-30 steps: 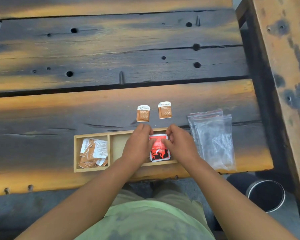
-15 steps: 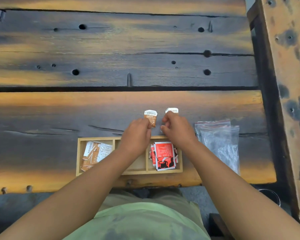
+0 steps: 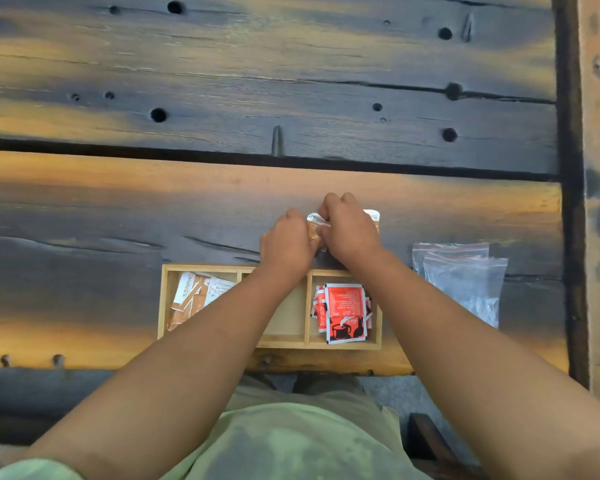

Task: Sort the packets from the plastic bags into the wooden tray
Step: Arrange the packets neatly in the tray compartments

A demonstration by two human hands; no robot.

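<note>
Crumpled, white-topped orange-brown packet (image 3: 313, 226) pinched between curled fingers of left hand (image 3: 288, 245) and right hand (image 3: 349, 232), just beyond far rim of wooden tray (image 3: 281, 337). Peeking from under right hand, second packet (image 3: 373, 216). Glossy red packets (image 3: 345, 311) in tray's right compartment; clear zip bags (image 3: 465, 282) flat further right.

table (image 3: 222, 209): rough, scorched, cracked wood | tray (image 3: 284, 341): smooth pale wood, matt | bags (image 3: 465, 285): clear glossy plastic | red packets (image 3: 345, 311): glossy printed foil or paper, cannot tell
</note>
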